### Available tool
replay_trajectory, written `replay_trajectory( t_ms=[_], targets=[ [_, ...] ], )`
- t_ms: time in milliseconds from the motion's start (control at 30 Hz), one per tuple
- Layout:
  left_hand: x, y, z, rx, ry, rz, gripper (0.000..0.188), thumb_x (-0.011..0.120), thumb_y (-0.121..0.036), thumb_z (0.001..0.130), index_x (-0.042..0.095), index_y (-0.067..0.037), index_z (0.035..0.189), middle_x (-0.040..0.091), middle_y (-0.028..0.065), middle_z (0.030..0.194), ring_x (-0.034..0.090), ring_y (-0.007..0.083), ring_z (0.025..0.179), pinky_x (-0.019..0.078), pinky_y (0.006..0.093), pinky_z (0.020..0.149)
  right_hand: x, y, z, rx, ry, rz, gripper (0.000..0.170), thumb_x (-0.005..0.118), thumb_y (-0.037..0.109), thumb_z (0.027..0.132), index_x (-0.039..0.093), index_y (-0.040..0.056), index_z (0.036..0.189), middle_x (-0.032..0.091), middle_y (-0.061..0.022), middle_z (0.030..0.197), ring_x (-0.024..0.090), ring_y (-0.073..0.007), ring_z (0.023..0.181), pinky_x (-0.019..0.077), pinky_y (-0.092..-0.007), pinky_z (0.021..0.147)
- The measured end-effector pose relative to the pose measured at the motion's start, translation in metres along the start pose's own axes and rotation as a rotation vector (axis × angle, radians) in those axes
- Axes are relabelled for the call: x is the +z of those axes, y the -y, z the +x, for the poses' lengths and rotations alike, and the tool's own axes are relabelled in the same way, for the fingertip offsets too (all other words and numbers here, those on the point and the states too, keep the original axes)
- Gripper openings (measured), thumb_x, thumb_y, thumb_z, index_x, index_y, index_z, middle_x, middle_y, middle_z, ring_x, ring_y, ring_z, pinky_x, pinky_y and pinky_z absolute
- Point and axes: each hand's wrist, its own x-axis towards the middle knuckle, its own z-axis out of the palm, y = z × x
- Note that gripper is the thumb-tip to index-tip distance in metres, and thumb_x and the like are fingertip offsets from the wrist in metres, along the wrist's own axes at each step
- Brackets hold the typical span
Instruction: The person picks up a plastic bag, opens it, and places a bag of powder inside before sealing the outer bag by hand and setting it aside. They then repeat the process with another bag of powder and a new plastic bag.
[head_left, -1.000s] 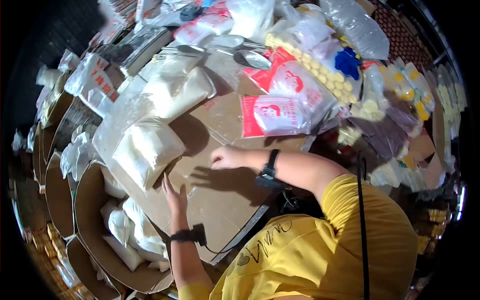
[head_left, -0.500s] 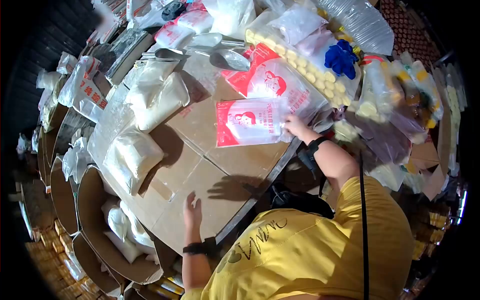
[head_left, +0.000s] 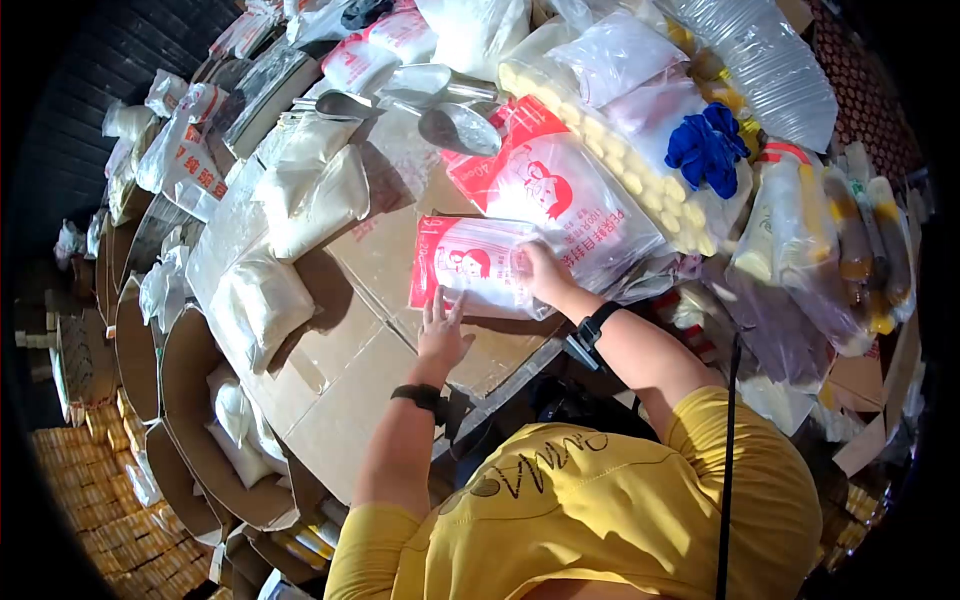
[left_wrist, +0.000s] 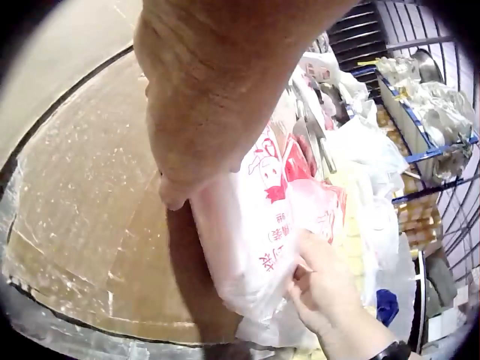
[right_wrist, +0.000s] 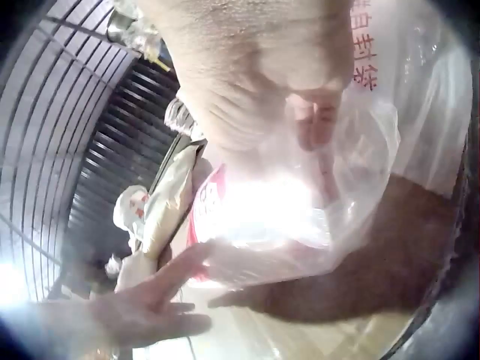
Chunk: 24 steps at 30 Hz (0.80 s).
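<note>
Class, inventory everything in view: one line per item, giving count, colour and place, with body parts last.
Small packet: one, red-white, between hands
Large packet: one, red-white, behind it
Metal scoops: at least three, silver, far side
Filled bags: several, whitish, cardboard's left
Cardboard: brown, work surface; pieces uncounted
Boxes: several, brown, far left
Crumpled item: one, blue, right
Round pieces: many, pale yellow, beside it
Other bags: uncountable, mixed colours, around edges
Straps: two, black, wrists
Shirt: one, yellow, worn
Left hand: one, fingers touching small packet
Right hand: one, gripping small packet
</note>
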Motion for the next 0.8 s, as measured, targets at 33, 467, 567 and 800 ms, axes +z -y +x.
replay_trajectory(
  t_ms=[33, 467, 567, 800],
  targets=[
    [0.001, 0.003, -0.001, -0.004, 0.001, -0.002, 0.085, 0.07, -0.028, 0.069, 0.02, -0.032, 0.138, 0.009, 0.0117, 0.145, 0.02, 0.0368, 0.13, 0.0346, 0.0486, 0.097, 0.005, -0.005, 0.0, 0.112, -0.046, 0.061, 0.029, 0.063, 0.017, 0.076, 0.056, 0.0024, 0.1, 0.06, -0.009, 0.092, 0.059, -0.024, 0.077, 0.0481, -0.0334, 0.063],
    [0.005, -0.004, -0.006, -0.063, 0.05, -0.055, 0.085, 0.068, -0.034, 0.07, 0.017, -0.03, 0.139, 0.011, 0.0178, 0.144, 0.029, 0.0407, 0.124, 0.0342, 0.0478, 0.097, -0.019, 0.024, 0.002, 0.063, 0.23, -0.143, 0.046, 0.066, 0.02, 0.069, 0.053, 0.0093, 0.111, 0.063, -0.0142, 0.084, 0.061, -0.0321, 0.078, 0.0483, -0.04, 0.069],
    [0.0, -0.014, -0.004, -0.075, 0.035, 0.02, 0.084, 0.069, -0.03, 0.07, 0.021, -0.025, 0.138, 0.013, 0.0234, 0.141, 0.025, 0.0422, 0.126, 0.0308, 0.0463, 0.1, 0.01, 0.009, 0.002, -0.053, 0.132, -0.448, 0.033, 0.066, 0.026, 0.07, 0.058, 0.0073, 0.095, 0.063, -0.0129, 0.083, 0.061, -0.0304, 0.08, 0.0474, -0.0419, 0.067],
    [0.006, -0.021, -0.003, -0.009, -0.046, 0.061, 0.08, 0.068, -0.032, 0.071, 0.025, -0.026, 0.137, 0.017, 0.0172, 0.142, 0.019, 0.0376, 0.129, 0.0285, 0.0452, 0.102, -0.017, 0.0, -0.015, 0.043, 0.376, 0.062, 0.018, 0.062, 0.019, 0.071, 0.061, 0.0042, 0.081, 0.062, -0.0173, 0.075, 0.061, -0.0328, 0.074, 0.0467, -0.0397, 0.065]
  ],
)
